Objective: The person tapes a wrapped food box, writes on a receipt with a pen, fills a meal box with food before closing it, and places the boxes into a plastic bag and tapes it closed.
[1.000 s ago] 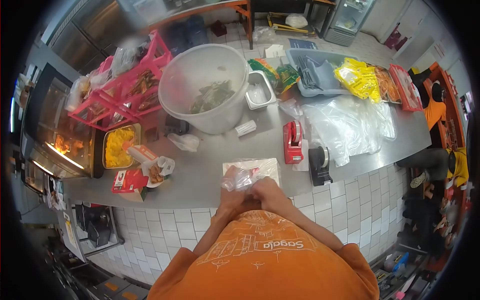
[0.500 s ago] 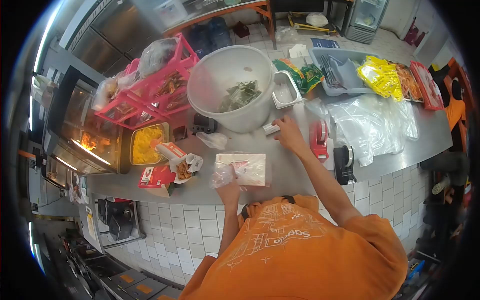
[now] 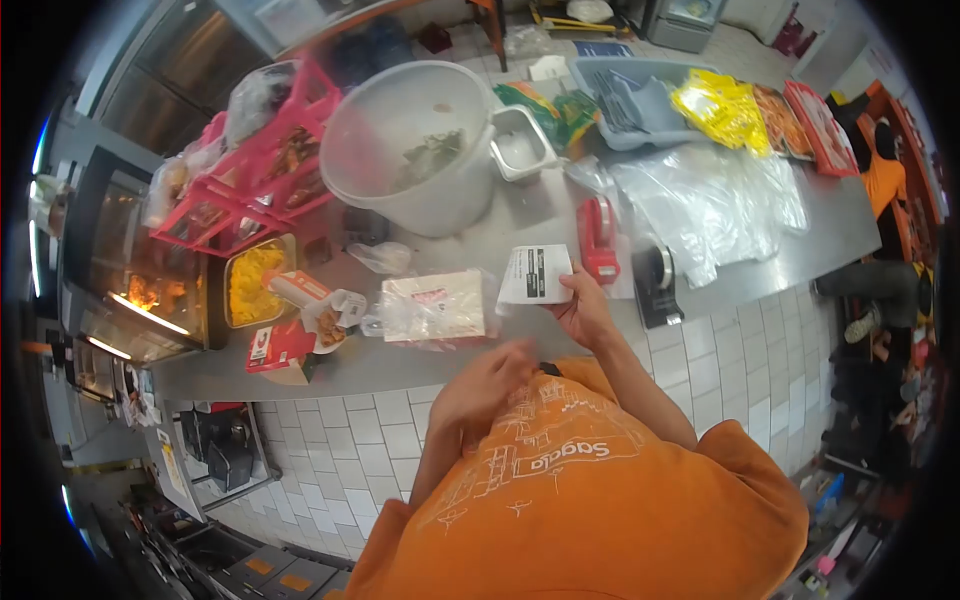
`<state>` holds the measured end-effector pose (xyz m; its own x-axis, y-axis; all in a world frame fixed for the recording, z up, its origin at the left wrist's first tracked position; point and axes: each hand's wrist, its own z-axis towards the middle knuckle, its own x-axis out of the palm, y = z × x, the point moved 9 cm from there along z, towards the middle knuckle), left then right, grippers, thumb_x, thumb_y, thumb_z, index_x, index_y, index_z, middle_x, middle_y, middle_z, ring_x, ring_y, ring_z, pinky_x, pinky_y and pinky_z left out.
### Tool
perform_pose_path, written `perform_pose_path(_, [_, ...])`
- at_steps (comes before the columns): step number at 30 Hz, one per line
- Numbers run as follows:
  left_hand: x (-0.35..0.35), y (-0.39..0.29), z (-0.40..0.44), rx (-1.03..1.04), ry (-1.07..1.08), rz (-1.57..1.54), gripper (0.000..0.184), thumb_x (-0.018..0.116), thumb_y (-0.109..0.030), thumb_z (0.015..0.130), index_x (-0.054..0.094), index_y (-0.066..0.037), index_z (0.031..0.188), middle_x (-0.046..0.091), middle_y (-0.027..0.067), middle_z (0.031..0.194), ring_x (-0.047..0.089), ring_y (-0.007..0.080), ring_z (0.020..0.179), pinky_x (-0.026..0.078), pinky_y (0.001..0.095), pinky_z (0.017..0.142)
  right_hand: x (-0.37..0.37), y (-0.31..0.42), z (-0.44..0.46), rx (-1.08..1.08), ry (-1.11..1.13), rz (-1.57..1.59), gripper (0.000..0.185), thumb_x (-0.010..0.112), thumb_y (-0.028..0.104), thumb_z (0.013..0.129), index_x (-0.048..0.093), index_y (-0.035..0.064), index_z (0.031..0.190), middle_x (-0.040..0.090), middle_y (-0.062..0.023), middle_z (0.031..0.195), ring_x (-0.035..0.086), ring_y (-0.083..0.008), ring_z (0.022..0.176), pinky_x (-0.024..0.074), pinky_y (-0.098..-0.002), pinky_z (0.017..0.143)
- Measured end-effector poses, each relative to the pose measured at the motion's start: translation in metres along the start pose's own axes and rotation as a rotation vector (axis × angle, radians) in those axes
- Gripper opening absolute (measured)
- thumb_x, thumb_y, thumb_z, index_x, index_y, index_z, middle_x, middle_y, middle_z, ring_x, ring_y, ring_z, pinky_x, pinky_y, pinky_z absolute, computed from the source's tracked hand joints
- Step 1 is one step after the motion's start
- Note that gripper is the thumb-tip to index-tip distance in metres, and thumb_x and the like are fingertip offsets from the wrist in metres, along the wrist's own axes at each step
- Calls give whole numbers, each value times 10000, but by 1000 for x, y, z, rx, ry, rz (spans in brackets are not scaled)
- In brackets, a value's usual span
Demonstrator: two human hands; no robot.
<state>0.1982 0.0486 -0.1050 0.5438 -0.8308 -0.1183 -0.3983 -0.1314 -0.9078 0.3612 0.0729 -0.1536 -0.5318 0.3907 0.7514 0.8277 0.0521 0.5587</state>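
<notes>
White printed paper (image 3: 535,275) is pinched in the fingers of the right hand (image 3: 583,305) at center; the blurred left hand (image 3: 490,380), its grip unclear, hovers below the plastic-wrapped packet (image 3: 434,308) on the surface (image 3: 370,372).

Bright diffuse light, warm glow in glass cabinet (image 3: 138,270), tabletop (image 3: 843,232) glare, left grip (image 3: 500,368) blurred, fisheye-curved edges, black corners

The person wears a plain orange shirt (image 3: 610,510) with short, loose sleeves (image 3: 748,460) that leave the forearms (image 3: 655,385) bare. Across the front run thin white line drawings (image 3: 492,477) of blocky shapes, small branching marks (image 3: 516,512) and white lettering (image 3: 573,452), upside down in this view and slightly blurred.
</notes>
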Motion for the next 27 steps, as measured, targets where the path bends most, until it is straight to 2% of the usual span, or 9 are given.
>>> perform_pose_path(2, [27, 3, 32, 36, 24, 1, 423, 451, -329, 1025, 517, 3, 1278, 634, 96, 1058, 605, 121, 855, 496, 292, 691, -4, -8, -31, 42, 2, 106, 421, 488, 58, 882, 443, -14, 1294, 597, -165, 1212, 581, -288, 1163, 439, -430, 1058])
perform_pose_path(4, [29, 2, 54, -5, -145, -457, 483, 466, -330, 1024, 465, 40, 1335, 628, 109, 1097, 609, 136, 916, 510, 302, 738, -13, -8, -56, 4, 31, 27, 455, 492, 61, 876, 440, -35, 1317, 583, -172, 1238, 553, -277, 1200, 421, -434, 1070])
perform_pose_path(8, [21, -11, 72, 94, -262, -543, 520, 442, -302, 1030, 371, 61, 1396, 602, 152, 1216, 617, 218, 1048, 525, 333, 855, -20, -4, -93, -59, 3, 32, 403, 549, 44, 862, 501, -93, 1238, 602, -188, 1220, 600, -271, 1130, 475, -405, 1007])
perform_pose_path(10, [14, -54, 74, 254, -232, -939, 467, 423, -235, 1028, 352, 1, 1424, 520, 163, 1353, 563, 305, 1183, 486, 406, 985, -39, -15, -109, 58, -134, 40, 354, 564, 29, 862, 535, -97, 1193, 651, -202, 1111, 656, -273, 1026, 539, -378, 893])
perform_pose_path(14, [7, -80, 99, 298, -194, -1127, 466, 394, -185, 1026, 307, -49, 1463, 484, 162, 1394, 549, 345, 1199, 474, 434, 1010, -61, -19, -144, 134, -198, -287, 245, 594, 147, 929, 655, -69, 1026, 713, -147, 910, 661, -189, 858, 478, -264, 733])
perform_pose_path(15, [10, -89, 106, 332, -119, -1182, 474, 400, -174, 1025, 295, -80, 1477, 466, 152, 1410, 542, 341, 1208, 472, 440, 1011, -55, -13, -150, 105, -163, -252, 224, 618, 165, 927, 664, -32, 830, 709, -139, 877, 646, -161, 804, 459, -250, 669])
perform_pose_path(19, [15, -104, 106, 406, -72, -1172, 504, 397, -172, 1030, 248, -158, 1511, 437, 124, 1437, 516, 326, 1236, 454, 456, 1031, -81, 5, -172, 181, -409, -548, 365, 639, 151, 920, 536, 32, 590, 696, -121, 900, 588, -109, 747, 434, -242, 637])
perform_pose_path(22, [0, -88, 99, 485, -269, -1149, 509, 387, -179, 1034, 228, -162, 1517, 424, 110, 1443, 493, 314, 1250, 432, 463, 1054, -95, 58, -159, -289, -347, -505, 373, 639, 172, 927, 532, 39, 595, 678, -109, 948, 574, -101, 781, 424, -229, 655])
perform_pose_path(27, [28, -61, 77, 427, -651, -1078, 507, 350, -156, 1040, 192, -175, 1522, 391, 115, 1461, 469, 310, 1263, 411, 464, 1073, -100, 81, -139, -322, -124, -251, 164, 670, 108, 898, 517, 47, 905, 651, -103, 1015, 589, -111, 861, 470, -247, 715])
